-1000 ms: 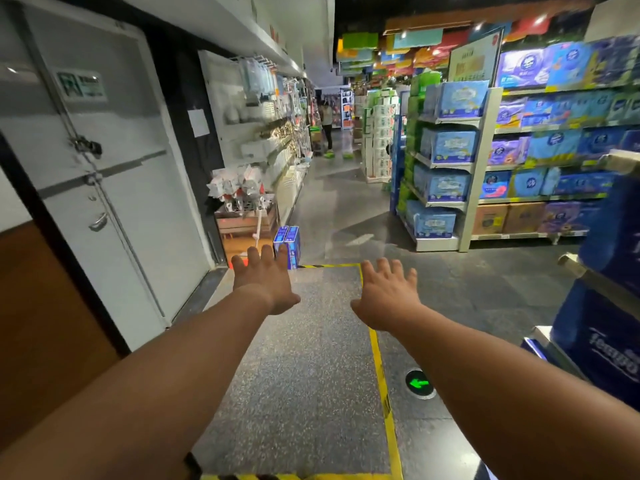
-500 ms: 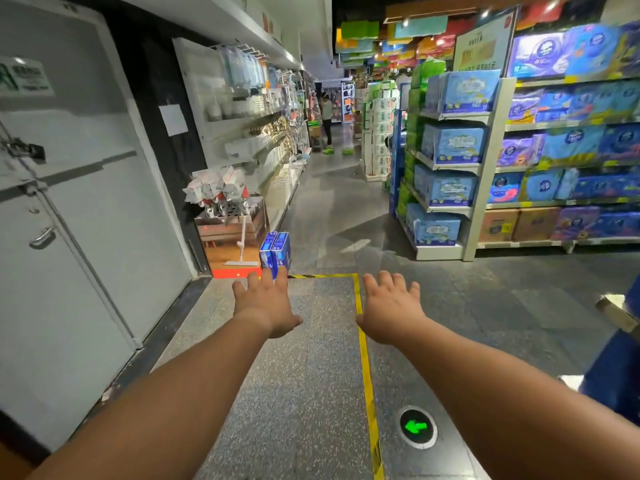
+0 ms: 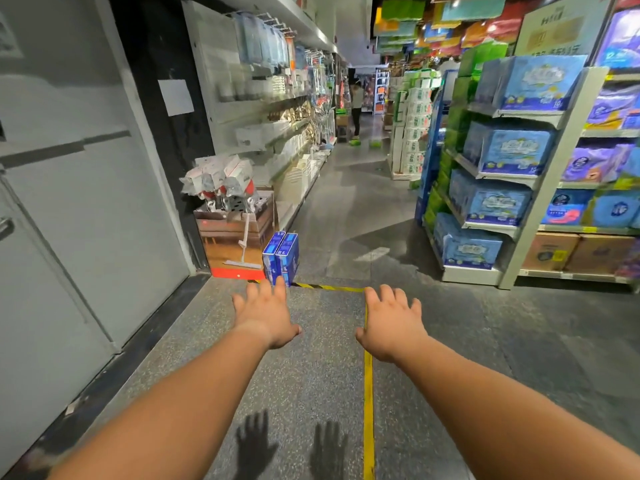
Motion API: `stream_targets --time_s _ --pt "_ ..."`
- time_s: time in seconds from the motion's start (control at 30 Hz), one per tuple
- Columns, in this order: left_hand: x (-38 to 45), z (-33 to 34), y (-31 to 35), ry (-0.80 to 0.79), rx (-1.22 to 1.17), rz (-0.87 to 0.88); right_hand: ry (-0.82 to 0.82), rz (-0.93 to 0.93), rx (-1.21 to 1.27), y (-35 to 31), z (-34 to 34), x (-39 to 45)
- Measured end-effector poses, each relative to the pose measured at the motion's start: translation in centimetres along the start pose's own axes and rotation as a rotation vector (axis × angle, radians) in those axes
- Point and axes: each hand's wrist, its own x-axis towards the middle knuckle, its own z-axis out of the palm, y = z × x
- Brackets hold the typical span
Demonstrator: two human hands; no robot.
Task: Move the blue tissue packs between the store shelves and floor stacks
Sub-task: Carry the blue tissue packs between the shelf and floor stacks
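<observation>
- Two blue tissue packs (image 3: 281, 255) stand upright on the floor (image 3: 311, 358), side by side and touching, just beside a cardboard display box (image 3: 235, 237) by the left wall; a clumsy grab at one could tip its neighbour, or knock the mop heads (image 3: 218, 181) bunched in that box.
- The left hand (image 3: 265, 315) reaches forward, fingers spread and straight, holding nothing; its fingertips overlap the packs' lower edge in the view, but the packs look to lie further off, so contact is doubtful.
- The right hand (image 3: 393, 322) is likewise splayed and empty, held over the yellow floor line (image 3: 369, 393), well short of the packs.
- Striped tape (image 3: 329, 287) marks a change in the flooring; a hurried step there might trip.
- The shelf unit (image 3: 491, 168) on the right holds pale blue packs; their print is too small to read.
- The far aisle is blurred; a person (image 3: 356, 109) stands there, indistinct.
</observation>
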Motion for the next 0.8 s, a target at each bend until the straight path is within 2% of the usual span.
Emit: stream_targets --time_s 0.27,0.43,0.8 --pt "22.6 1.7 0.4 -0.049 -0.049 -0.071 -0.044 0.069 0.076 4.2 1.5 20.8" --pt "34.0 2.6 1.4 -0.069 -0.046 -0.081 -0.077 0.099 0.101 6.6 3.6 31.9" --pt "60.5 5.9 5.9 -0.083 -0.035 -0.150 -0.152 -0.050 0.106 11.0 7.7 62.3"
